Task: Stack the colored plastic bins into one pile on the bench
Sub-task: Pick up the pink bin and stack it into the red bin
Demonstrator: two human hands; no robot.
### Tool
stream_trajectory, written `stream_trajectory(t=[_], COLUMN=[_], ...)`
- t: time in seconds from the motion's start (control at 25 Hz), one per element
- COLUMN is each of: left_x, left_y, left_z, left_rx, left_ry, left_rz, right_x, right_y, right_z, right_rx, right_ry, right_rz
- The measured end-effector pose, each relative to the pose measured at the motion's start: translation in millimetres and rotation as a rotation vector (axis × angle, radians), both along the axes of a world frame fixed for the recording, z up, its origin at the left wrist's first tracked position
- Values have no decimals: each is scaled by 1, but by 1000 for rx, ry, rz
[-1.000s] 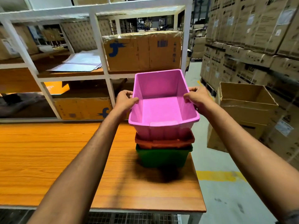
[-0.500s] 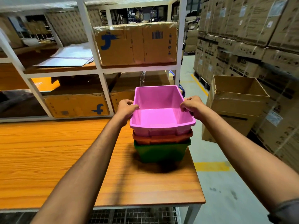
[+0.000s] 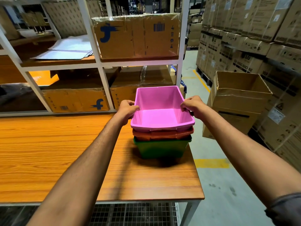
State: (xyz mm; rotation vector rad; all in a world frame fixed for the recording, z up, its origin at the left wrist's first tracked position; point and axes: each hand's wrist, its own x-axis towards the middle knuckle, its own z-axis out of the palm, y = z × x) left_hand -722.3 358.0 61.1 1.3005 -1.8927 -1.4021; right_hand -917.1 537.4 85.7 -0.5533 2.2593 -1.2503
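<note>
A pink bin point(image 3: 158, 111) sits nested on top of an orange bin point(image 3: 162, 134), which rests inside a green bin point(image 3: 161, 148). The pile stands near the right end of the wooden bench point(image 3: 57, 152). My left hand point(image 3: 127, 110) grips the pink bin's left rim. My right hand point(image 3: 193, 106) grips its right rim. Only the orange bin's rim band shows between the other two.
A white shelving rack point(image 3: 99, 64) with cardboard boxes stands behind the bench. An open cardboard box point(image 3: 236, 98) sits on the floor to the right, with stacked cartons point(image 3: 252, 38) beyond. The bench's right edge lies just past the pile.
The pink bin has come down from above the pile and now sits deep in the orange bin. Both hands stayed on its rims.
</note>
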Motion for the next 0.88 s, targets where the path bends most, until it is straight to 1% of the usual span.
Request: stream_trajectory(t=[0.16, 0.32, 0.48, 0.6, 0.68, 0.76, 0.88], left_x=[-3, -5, -3, 3, 8, 13, 21], left_y=[0, -2, 2, 2, 3, 9, 22], left_z=[-1, 3, 25, 50, 70, 94, 131], left_rx=[-11, -19, -40, -74, -115, -171, -311], left_ry=[6, 32, 102, 158, 236, 344, 434], left_rz=[18, 41, 67, 42, 1, -26, -67], right_x=[0, -2, -1, -1, 0, 4, 13], right_y=[-1, -2, -1, 2, 7, 12, 21], right_z=[3, 7, 27, 48, 64, 76, 93], right_rx=[-2, -47, -113, -186, -200, -216, -229], right_ry=[-23, -33, -7, 26, 125, 282, 635], right_rz=[-10, -43, -64, -41, -17, -5, -79])
